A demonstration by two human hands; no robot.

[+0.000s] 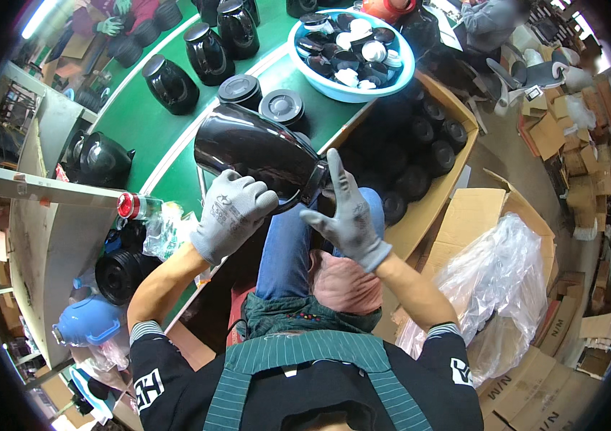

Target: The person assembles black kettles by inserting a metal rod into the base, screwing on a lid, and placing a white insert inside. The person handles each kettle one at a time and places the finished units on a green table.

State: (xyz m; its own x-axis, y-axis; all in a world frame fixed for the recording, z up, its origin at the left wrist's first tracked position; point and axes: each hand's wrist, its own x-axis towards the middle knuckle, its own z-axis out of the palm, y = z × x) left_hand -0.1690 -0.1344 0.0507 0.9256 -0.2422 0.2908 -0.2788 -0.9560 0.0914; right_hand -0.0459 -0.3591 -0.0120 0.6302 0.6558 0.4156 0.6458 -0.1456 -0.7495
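Note:
A glossy black jug (255, 140) lies tilted in the air above my lap, its narrow end toward the right. My left hand (232, 214), in a grey glove, is closed around its handle on the near side. My right hand (352, 219), gloved alike, is at the jug's narrow end, thumb and index finger stretched apart, with the fingers beside the black fitting (314, 181) there. Its other fingers are partly hidden. Just beyond the jug, two round black lids (282, 106) (239, 89) rest on the green work surface (144, 136).
More black jugs (208, 54) stand farther back. A light blue basin (352, 93) holds black and white parts. On the right, a carton (472, 118) contains several round black pieces, near clear plastic wrapping (485, 280). A bottle with a red cap (129, 205) lies left. Other people work farther off.

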